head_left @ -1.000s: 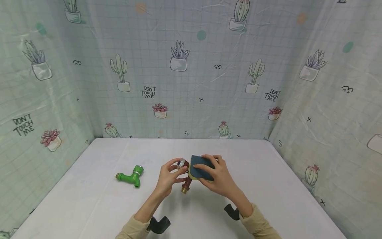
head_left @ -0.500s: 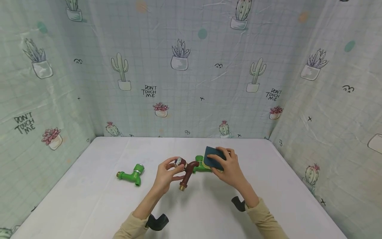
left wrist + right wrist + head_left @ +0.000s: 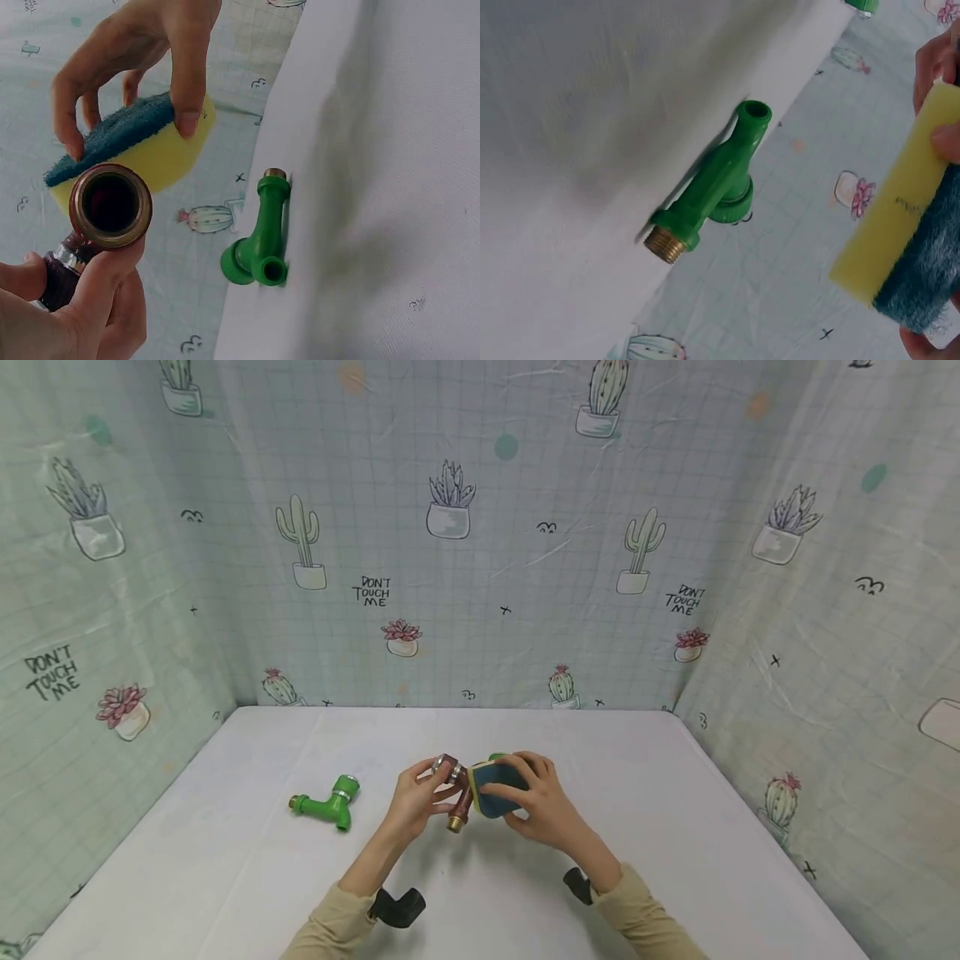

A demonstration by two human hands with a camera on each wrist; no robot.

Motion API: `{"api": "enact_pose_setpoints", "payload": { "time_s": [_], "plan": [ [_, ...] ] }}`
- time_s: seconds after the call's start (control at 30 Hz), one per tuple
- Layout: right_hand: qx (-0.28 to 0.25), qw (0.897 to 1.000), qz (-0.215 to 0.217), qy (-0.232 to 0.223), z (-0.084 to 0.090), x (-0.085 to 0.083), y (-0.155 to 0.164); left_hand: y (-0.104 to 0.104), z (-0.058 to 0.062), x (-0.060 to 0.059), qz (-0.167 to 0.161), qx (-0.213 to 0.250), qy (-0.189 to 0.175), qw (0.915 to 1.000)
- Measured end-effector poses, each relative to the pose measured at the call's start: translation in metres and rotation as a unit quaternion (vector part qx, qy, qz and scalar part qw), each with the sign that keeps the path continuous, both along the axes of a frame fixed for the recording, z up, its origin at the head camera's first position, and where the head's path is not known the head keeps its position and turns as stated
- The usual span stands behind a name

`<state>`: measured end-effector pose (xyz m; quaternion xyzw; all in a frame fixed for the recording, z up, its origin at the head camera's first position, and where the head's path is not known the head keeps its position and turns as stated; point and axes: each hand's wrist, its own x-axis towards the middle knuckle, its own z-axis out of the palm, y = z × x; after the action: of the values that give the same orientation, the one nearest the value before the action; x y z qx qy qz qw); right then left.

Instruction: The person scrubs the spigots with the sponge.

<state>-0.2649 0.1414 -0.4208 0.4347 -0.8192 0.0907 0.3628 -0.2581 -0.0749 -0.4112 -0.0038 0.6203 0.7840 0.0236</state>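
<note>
Three taps show: one brown tap (image 3: 456, 793) and two green ones. One sponge (image 3: 495, 787), yellow with a dark blue scouring face, is pinched in the right hand (image 3: 542, 806) against the brown tap, which the left hand (image 3: 415, 802) grips above the white counter (image 3: 675, 827). One green tap (image 3: 327, 802) lies well left; the other green tap (image 3: 712, 184) sits behind the sponge, mostly hidden. Brown tap's threaded mouth (image 3: 110, 206) is brass.
</note>
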Motion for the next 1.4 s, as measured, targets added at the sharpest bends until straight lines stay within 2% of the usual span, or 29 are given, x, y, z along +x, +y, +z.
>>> {"api": "enact_pose_setpoints", "payload": {
  "time_s": [0.17, 0.4, 0.53, 0.7, 0.8, 0.97, 1.13, 1.33, 1.4],
  "plan": [
    [-0.007, 0.998, -0.051, 0.04, -0.002, -0.007, 0.003, 0.0, -0.001, 0.0, -0.012, 0.008, 0.0, 0.9999],
    [-0.034, 0.995, -0.09, 0.032, -0.001, -0.009, 0.009, 0.0, 0.002, 0.002, 0.008, 0.009, -0.01, 0.9999],
    [-0.041, 0.996, -0.074, 0.011, 0.002, -0.006, 0.012, -0.001, 0.001, 0.001, 0.02, -0.002, -0.019, 0.9996],
    [0.005, 1.0, -0.007, -0.018, 0.001, 0.001, 0.002, 0.0, 0.0, -0.001, 0.022, -0.004, -0.028, 0.9993],
    [0.016, 1.0, 0.007, -0.025, -0.003, 0.004, -0.003, 0.001, -0.001, -0.002, 0.016, -0.01, -0.028, 0.9994],
    [0.005, 1.0, -0.029, -0.002, -0.007, 0.0, -0.002, 0.003, -0.002, 0.0, 0.009, -0.026, -0.018, 0.9995],
    [-0.024, 0.997, -0.074, 0.015, -0.007, -0.009, 0.004, 0.004, -0.001, 0.002, -0.012, -0.018, -0.005, 0.9998],
    [-0.042, 0.995, -0.088, 0.022, -0.006, -0.015, 0.011, 0.006, -0.002, 0.004, -0.011, -0.017, 0.0, 0.9998],
    [-0.043, 0.995, -0.091, 0.011, -0.006, -0.015, 0.014, 0.006, -0.002, 0.004, -0.008, -0.023, -0.002, 0.9997]
  ]
}}
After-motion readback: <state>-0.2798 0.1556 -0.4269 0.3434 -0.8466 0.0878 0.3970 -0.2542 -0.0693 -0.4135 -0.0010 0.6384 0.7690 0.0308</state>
